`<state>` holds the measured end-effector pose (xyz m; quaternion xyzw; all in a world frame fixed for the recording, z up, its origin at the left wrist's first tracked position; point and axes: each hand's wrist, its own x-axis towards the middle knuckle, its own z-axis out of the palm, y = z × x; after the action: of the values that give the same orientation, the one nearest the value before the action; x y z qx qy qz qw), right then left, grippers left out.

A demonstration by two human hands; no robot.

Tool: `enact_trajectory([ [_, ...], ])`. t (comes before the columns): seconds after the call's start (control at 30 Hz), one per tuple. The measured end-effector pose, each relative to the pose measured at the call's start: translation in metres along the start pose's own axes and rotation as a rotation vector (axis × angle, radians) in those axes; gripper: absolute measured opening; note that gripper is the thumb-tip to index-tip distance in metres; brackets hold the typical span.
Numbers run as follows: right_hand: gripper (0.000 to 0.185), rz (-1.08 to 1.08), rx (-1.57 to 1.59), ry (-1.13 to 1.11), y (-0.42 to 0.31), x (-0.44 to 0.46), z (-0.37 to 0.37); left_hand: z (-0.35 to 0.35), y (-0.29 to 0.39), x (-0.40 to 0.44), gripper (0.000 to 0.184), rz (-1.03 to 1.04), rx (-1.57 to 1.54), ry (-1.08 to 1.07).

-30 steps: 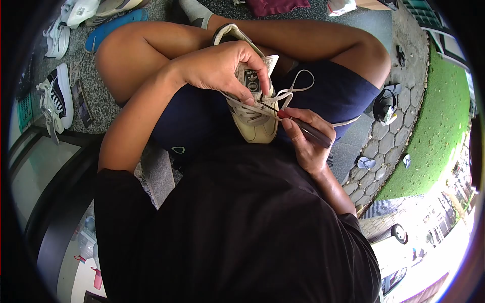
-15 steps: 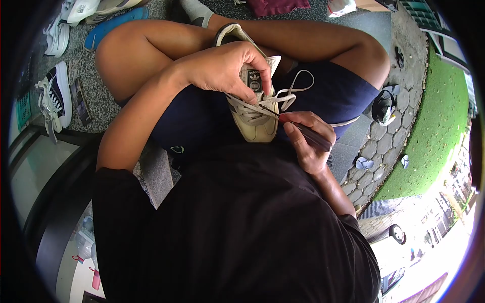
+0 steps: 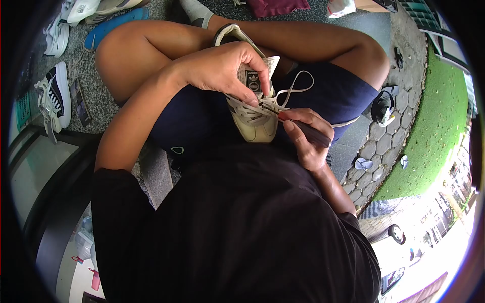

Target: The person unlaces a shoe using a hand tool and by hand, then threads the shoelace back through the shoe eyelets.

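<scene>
A cream sneaker [image 3: 252,132] with a dark Adidas tongue label rests between my crossed legs, toe toward me. My left hand [image 3: 227,68] is closed on it, thumb by the eyelets and fingers at the tongue. In my right hand [image 3: 308,136] is an awl-like tool [image 3: 317,135] with a dark handle, a red collar and a thin metal shaft. Its tip lies among the laces near my left thumb; I cannot tell whether it goes through an eyelet. A loose white shoelace [image 3: 303,90] loops out over my shorts on the right.
On the speckled floor at left lie a black-and-white sneaker [image 3: 61,96], a blue insole [image 3: 113,29] and white shoes [image 3: 56,38]. Maroon cloth [image 3: 277,6] is at the top. Flip-flops [image 3: 364,163] and a dark bag-like object [image 3: 384,106] sit on the paving at right, beside grass.
My right hand and the tool have shifted slightly, the tip now further up among the laces by my left thumb. The lace loop beside the shoe has narrowed. My left hand stays put.
</scene>
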<state>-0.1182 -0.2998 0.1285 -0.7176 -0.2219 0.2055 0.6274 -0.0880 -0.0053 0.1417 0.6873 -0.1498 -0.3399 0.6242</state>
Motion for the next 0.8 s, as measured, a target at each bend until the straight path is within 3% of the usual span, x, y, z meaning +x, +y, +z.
enact_trajectory([
  [0.1, 0.011, -0.042, 0.031, 0.012, 0.004, -0.006, -0.007, 0.001, -0.002, 0.001, 0.023, 0.018, 0.062, 0.030],
  [0.17, 0.013, -0.116, 0.099, 0.096, 0.008, -0.011, -0.010, 0.001, -0.001, 0.001, 0.021, 0.018, 0.038, 0.032],
  [0.2, 0.017, -0.029, 0.248, 0.236, 0.008, -0.016, 0.000, 0.001, -0.001, 0.001, 0.021, 0.018, 0.037, 0.032],
  [0.3, 0.018, 0.069, 0.139, 0.230, 0.011, 0.000, 0.008, 0.000, -0.001, 0.001, 0.022, 0.033, 0.063, 0.033],
  [0.33, 0.013, 0.016, 0.018, 0.133, 0.015, 0.006, 0.008, 0.000, 0.000, 0.001, 0.022, 0.021, 0.042, 0.029],
  [0.43, 0.019, -0.064, 0.075, 0.073, 0.017, 0.014, 0.025, 0.000, -0.001, 0.001, 0.022, -0.002, 0.015, 0.023],
  [0.63, 0.026, 0.012, 0.123, 0.106, 0.022, 0.022, 0.038, 0.000, -0.001, 0.001, 0.020, -0.002, 0.040, 0.023],
  [0.7, 0.034, 0.046, -0.001, 0.055, 0.020, 0.020, 0.037, 0.000, -0.002, 0.001, 0.020, 0.005, 0.047, 0.027],
  [0.8, 0.030, -0.011, -0.010, 0.130, 0.023, 0.022, 0.041, 0.000, -0.001, 0.002, 0.019, -0.022, 0.043, 0.034],
])
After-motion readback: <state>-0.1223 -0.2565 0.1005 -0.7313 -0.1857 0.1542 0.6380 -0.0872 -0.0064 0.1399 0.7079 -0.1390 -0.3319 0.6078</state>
